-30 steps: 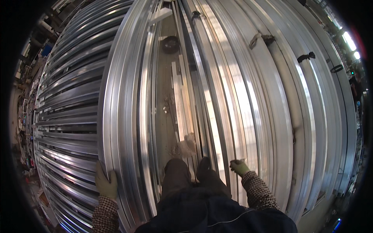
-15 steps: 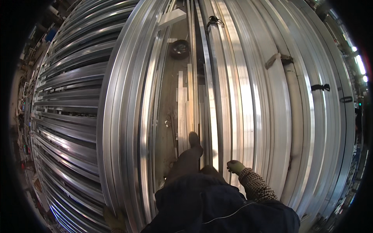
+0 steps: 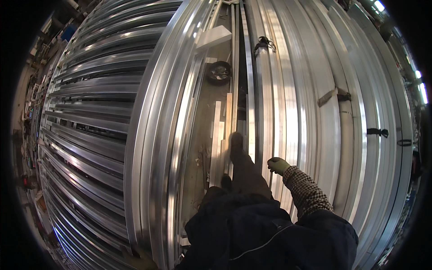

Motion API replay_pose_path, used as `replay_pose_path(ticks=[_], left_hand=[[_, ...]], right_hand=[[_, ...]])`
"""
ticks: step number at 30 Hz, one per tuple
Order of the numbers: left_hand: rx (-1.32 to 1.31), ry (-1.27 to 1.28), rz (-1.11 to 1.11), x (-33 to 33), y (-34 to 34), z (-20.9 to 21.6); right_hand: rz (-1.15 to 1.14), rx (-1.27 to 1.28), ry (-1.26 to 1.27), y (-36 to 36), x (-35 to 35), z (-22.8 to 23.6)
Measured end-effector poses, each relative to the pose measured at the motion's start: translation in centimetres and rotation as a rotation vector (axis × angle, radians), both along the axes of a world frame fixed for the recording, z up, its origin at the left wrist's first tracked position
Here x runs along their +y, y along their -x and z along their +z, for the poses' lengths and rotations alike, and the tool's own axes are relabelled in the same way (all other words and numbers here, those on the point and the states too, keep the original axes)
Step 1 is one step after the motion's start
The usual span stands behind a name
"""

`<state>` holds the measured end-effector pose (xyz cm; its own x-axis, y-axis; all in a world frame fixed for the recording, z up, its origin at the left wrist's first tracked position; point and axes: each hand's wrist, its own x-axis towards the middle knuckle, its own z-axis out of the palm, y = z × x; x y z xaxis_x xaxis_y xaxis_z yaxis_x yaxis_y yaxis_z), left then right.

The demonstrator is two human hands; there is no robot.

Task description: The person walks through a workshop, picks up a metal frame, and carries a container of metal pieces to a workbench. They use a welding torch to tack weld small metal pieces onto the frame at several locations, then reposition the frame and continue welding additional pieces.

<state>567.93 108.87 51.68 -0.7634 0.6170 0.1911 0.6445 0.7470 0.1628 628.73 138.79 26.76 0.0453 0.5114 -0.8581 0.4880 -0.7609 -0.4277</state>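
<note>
My right hand [image 3: 279, 166], in a yellow-green glove with a checked sleeve [image 3: 308, 189] behind it, hangs over the long silver metal profiles [image 3: 288, 112] on my right. Its fingers are curled together, and what they hold, if anything, is too small to make out. At the lower edge my left hand [image 3: 143, 261] is dim and partly cut off. It is against the long metal bars [image 3: 150, 148] on my left, and its fingers do not show clearly.
Between the stacks runs a narrow floor gap [image 3: 198, 148] with upright-looking light strips [image 3: 217, 139], a dark round bowl-like container [image 3: 219, 72] and a pale block [image 3: 215, 38]. Crosswise metal bars [image 3: 99, 105] fill the left. Black ties [image 3: 265, 44] bind some profiles.
I have stepped forward, one leg now reaching further along the gap. The bowl-like container and ties appear lower in view. My right hand has moved forward along the profiles, still curled.
</note>
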Motion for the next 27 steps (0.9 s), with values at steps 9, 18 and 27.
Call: replay_pose_path(ticks=[9,18,27], left_hand=[[-0.140,-0.102,-0.678,44.8,-6.9,0.6],[-0.042,0.188,-0.752,71.9,-9.1,-3.2],[-0.075,0.444,-0.402,68.8,-10.7,-11.2]], right_hand=[[0.320,0.007,-0.019,5.8,24.3,-8.3],[0.330,0.058,-0.016,10.0,41.9,-24.0],[0.136,-0.063,0.044,12.3,59.1,-41.1]])
